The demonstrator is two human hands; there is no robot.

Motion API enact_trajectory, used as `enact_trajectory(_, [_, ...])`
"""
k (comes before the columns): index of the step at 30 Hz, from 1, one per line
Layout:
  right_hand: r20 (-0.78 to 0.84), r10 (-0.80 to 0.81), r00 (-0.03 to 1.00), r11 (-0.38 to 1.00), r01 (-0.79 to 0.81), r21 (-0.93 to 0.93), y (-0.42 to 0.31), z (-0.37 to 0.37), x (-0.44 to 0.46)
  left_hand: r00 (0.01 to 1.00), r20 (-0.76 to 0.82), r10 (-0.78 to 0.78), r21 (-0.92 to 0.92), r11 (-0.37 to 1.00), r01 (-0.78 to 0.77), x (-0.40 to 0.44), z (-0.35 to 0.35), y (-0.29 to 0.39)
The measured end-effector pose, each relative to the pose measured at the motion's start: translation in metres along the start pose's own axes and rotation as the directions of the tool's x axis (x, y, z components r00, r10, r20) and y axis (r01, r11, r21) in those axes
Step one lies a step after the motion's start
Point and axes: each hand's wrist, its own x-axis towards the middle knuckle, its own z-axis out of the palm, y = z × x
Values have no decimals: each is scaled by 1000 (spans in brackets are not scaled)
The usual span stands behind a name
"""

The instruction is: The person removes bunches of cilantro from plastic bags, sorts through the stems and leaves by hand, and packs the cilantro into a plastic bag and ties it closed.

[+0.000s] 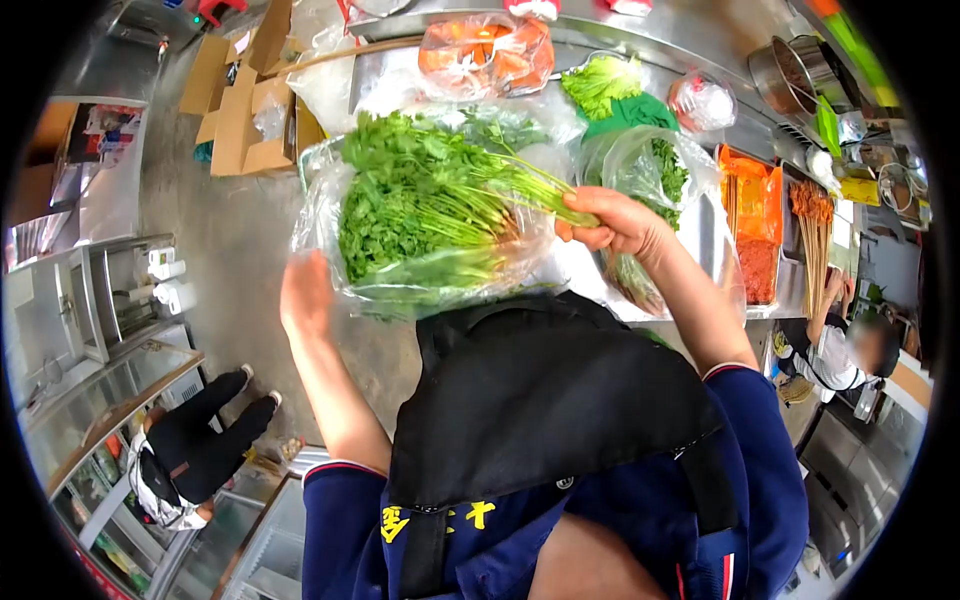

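A clear plastic bag [420, 298] lies open on the worktop, full of long-stemmed leafy greens [400, 200] that look like celery or coriander. Over the bag's right side, my right hand [620, 218] is closed on the stem end of a celery stalk [535, 188]. The stalk's upper end reaches left over the other greens. My left hand [308, 290] is beside the bag's left edge, its fingers smeared by motion. Whether it touches the plastic I cannot tell.
Behind the bag lies a bag of orange pieces [487, 55]. Lettuce [603, 85] and another bag of greens [665, 170] lie to the right, near skewers [812, 235] and a red-filled tray [757, 268]. Cardboard boxes [245, 130] stand left. Other people [195, 450] [835, 350] are on both sides.
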Motion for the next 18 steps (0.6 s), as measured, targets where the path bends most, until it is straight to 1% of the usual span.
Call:
enact_trajectory(1, [-104, -56, 993, 998, 60, 32, -2, 20, -2, 987, 131, -94, 163, 984, 72, -11, -1, 0])
enact_trajectory(2, [-64, -64, 996, 997, 66, 35, 0, 27, 0, 951, 236, -200, 329, 937, 115, -19, 1, 1])
enact_trajectory(4, [106, -70, 992, 997, 67, 30, 3, 38, 13, 943, 224, -246, 586, 807, 71, -75, 66, -16])
enact_trajectory(6, [-51, -37, 998, 997, 33, -74, 3, 78, 22, 901, 414, -127, 576, 804, -152, -100, 104, -48])
enact_trajectory(7, [151, -24, 988, 995, 38, -88, 5, 82, 33, 877, 479, -23, 455, 861, -226, -102, 117, -63])
enact_trajectory(8, [114, -57, 992, 987, 73, -143, 14, 94, 42, 844, 530, 81, 327, 899, -292, -100, 125, -73])
enact_trajectory(9, [120, -90, 989, 933, 125, -338, 20, 98, 53, 856, 509, 96, 316, 904, -289, -96, 126, -79])
enact_trajectory(10, [130, -118, 984, 840, 169, -516, 26, 102, 61, 869, 484, 106, 304, 910, -280, -90, 123, -86])
enact_trajectory(11, [105, -59, 993, 824, 109, -557, 25, 106, 63, 895, 426, 131, 291, 917, -273, -84, 115, -93])
enact_trajectory(12, [88, -48, 995, 802, 91, -590, 28, 108, 66, 889, 442, 117, 289, 920, -265, -83, 109, -92])
enact_trajectory(14, [137, 0, 991, 908, 57, -415, 31, 111, 65, 922, 380, 69, 156, 978, -138, -86, 97, -91])
enact_trajectory(15, [151, 13, 989, 925, 45, -378, 31, 109, 66, 933, 360, 18, 124, 990, -67, -91, 97, -88])
enact_trajectory(17, [178, 49, 983, 957, 5, -292, 37, 108, 68, 935, 353, -15, 110, 994, -26, -88, 84, -91])
enact_trajectory(18, [175, 46, 984, 953, 9, -302, 38, 109, 69, 935, 354, -19, 100, 995, -17, -88, 78, -90])
